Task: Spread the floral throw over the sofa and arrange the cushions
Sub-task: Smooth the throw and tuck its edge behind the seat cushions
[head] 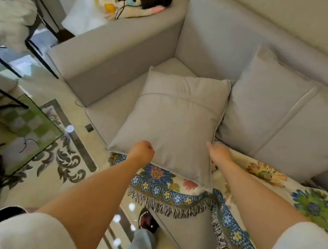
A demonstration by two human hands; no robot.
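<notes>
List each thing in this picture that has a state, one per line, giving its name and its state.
Loose cushion: lying on the seat, near edge over the throw.
Floral throw: partly spread, fringe hanging over the seat front.
Back cushion: leaning against the sofa back.
Left hand: gripping the loose cushion's edge.
Right hand: at the cushion's corner, fingers hidden.

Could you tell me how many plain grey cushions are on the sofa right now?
3. One cushion lies flat on the seat's left end, its near edge at both hands and over the floral throw. Two more lean against the backrest to its right. Others may sit out of frame.
</notes>
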